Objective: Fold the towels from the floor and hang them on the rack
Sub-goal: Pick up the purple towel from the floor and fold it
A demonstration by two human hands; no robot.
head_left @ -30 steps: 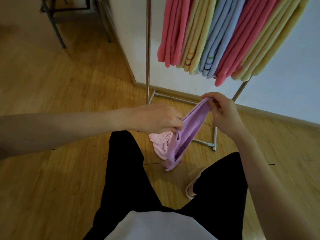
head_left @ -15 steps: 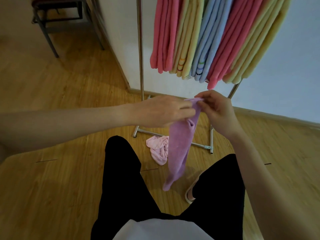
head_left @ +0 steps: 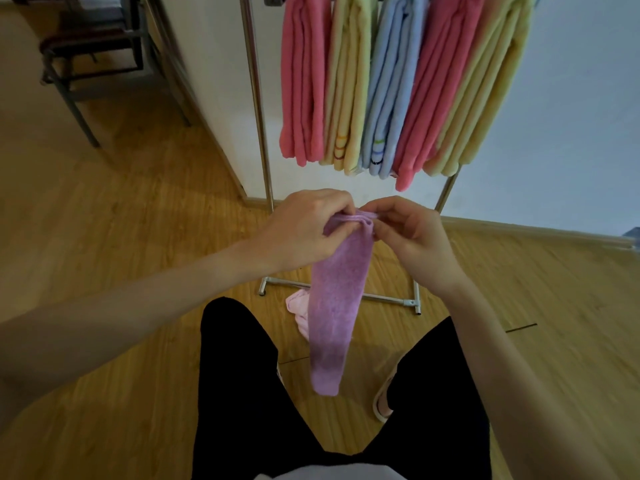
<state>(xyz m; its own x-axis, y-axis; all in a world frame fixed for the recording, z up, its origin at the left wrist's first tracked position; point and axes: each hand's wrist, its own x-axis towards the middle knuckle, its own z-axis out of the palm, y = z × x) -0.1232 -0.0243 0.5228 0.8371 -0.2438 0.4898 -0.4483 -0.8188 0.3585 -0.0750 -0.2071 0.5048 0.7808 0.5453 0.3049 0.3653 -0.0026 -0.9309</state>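
A purple towel (head_left: 334, 306) hangs straight down as a narrow folded strip in front of me. My left hand (head_left: 304, 230) and my right hand (head_left: 408, 237) pinch its top edge together, fingertips almost touching. A pale pink towel (head_left: 298, 306) lies crumpled on the wooden floor behind the strip, partly hidden by it. The metal rack (head_left: 258, 109) stands against the wall ahead and carries several folded towels (head_left: 388, 84) in pink, yellow and blue.
The rack's base bar (head_left: 384, 298) runs along the floor just past the pink towel. A dark metal chair (head_left: 90, 60) stands at the far left. A white wall corner juts out left of the rack. My legs and a slipper (head_left: 382, 400) fill the foreground.
My hands came together at the top of the purple towel, which now hangs lengthwise as a straight strip. The view has shifted closer to the rack.
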